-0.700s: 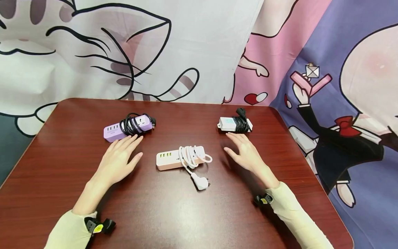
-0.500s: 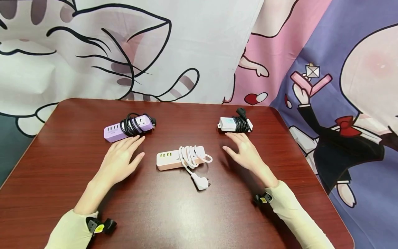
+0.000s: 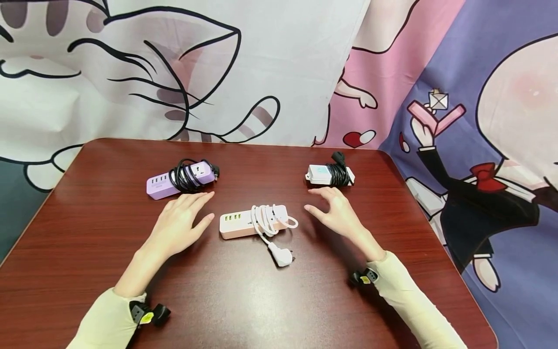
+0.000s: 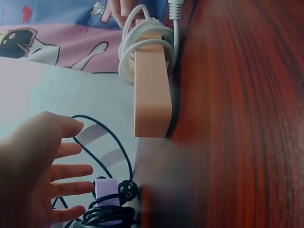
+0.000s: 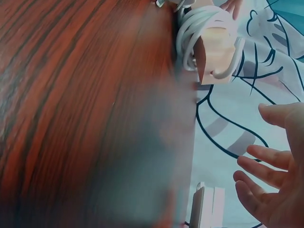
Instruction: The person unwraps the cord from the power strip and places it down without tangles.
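Observation:
Between my two hands lies a white and peach power strip [image 3: 237,225] with a white cord wound round its right half and its white plug [image 3: 281,255] toward me. My left hand [image 3: 176,225] hovers just left of it, fingers extended and holding nothing. Beyond that hand sits a purple power strip [image 3: 161,185] wrapped in black cord. To the right of the peach strip, my right hand [image 3: 337,213] is held over the table, fingers spread and bare. Past its fingertips rests a smaller white power strip [image 3: 319,174] with black cord coiled round it.
All three strips lie on a dark red-brown wooden table [image 3: 244,300]. A cartoon-printed cloth [image 3: 296,63] hangs behind the table's far edge and along its right side. Each wrist carries a small black camera [image 3: 160,314].
Both hands have moved inward toward the peach strip, the left one rightward and the right one leftward. The three power strips have stayed where they were.

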Demonstrator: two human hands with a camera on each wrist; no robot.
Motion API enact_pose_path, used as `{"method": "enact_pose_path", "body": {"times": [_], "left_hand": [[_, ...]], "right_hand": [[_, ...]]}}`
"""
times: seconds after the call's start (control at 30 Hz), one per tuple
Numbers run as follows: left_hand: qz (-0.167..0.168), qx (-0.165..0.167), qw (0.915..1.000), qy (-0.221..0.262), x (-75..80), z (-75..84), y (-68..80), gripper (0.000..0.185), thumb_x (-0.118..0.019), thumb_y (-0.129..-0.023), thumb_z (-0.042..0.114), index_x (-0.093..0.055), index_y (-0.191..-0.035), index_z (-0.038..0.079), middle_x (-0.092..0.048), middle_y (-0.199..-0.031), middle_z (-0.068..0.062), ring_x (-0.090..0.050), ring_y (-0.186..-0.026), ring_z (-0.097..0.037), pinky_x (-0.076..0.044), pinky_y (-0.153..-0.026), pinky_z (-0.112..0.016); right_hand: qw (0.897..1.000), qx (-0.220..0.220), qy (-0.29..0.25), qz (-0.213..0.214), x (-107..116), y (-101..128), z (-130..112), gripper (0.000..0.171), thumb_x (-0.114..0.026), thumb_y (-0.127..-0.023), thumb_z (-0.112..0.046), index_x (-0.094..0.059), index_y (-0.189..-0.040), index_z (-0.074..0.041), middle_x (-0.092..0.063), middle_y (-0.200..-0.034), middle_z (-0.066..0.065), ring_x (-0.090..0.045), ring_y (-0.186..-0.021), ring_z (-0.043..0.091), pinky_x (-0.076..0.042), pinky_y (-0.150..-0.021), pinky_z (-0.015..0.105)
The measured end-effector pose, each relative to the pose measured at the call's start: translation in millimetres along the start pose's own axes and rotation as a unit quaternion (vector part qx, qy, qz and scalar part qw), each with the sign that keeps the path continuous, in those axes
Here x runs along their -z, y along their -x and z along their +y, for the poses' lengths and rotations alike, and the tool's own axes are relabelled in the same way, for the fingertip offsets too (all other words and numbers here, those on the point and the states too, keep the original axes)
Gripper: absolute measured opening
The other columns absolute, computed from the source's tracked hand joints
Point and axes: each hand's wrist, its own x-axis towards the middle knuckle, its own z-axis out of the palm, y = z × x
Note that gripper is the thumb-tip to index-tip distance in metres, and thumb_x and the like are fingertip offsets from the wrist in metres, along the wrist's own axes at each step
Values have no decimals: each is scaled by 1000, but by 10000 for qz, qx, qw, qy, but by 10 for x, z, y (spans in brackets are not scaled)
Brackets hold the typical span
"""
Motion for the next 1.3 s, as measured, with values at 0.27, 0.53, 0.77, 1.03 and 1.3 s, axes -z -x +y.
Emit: {"method": "enact_pose_path", "body": {"times": [0.27,0.53,0.77,1.03,1.3], "left_hand": [[-113,-2,9999,122,-47,66,-32,50,-60,-92,32,-53,-136,8,-57,-132,-14,-50,-121,-33,-39,-96,-54],[-166,-97,9994,292,-139,132,-48,51,-61,-90,32,-53,-135,8,-57,-130,-13,-49,-121,-31,-39,-99,-52],[-260,-139,9989,368,-207,181,-71,55,-63,-88,33,-52,-135,7,-57,-126,-14,-50,-117,-31,-40,-99,-51],[-428,-124,9981,428,-279,198,-90,57,-63,-88,37,-51,-136,8,-56,-127,-13,-49,-119,-30,-41,-99,-50],[-507,-207,9976,431,-340,218,-131,58,-64,-87,40,-53,-133,7,-58,-120,-12,-51,-113,-29,-42,-96,-49]], "right_hand": [[9973,-462,-506,-281,-15,-5,-30,45,-76,-81,-33,-66,-118,-10,-68,-112,9,-63,-91,24,-50,-81,40],[9916,-817,-844,-546,-33,33,-155,50,-77,-79,-34,-64,-121,-10,-68,-109,12,-65,-87,26,-52,-79,40],[9851,-957,-1190,-796,-81,60,-219,53,-79,-78,-33,-62,-123,-11,-70,-106,11,-67,-87,20,-53,-75,36],[9799,-1018,-1393,-1000,-150,72,-240,56,-80,-77,-34,-60,-123,-10,-69,-108,10,-66,-85,17,-54,-75,35],[9752,-1108,-1566,-1105,-178,86,-263,56,-79,-78,-28,-57,-126,-8,-68,-107,11,-65,-84,16,-53,-72,30]]}}
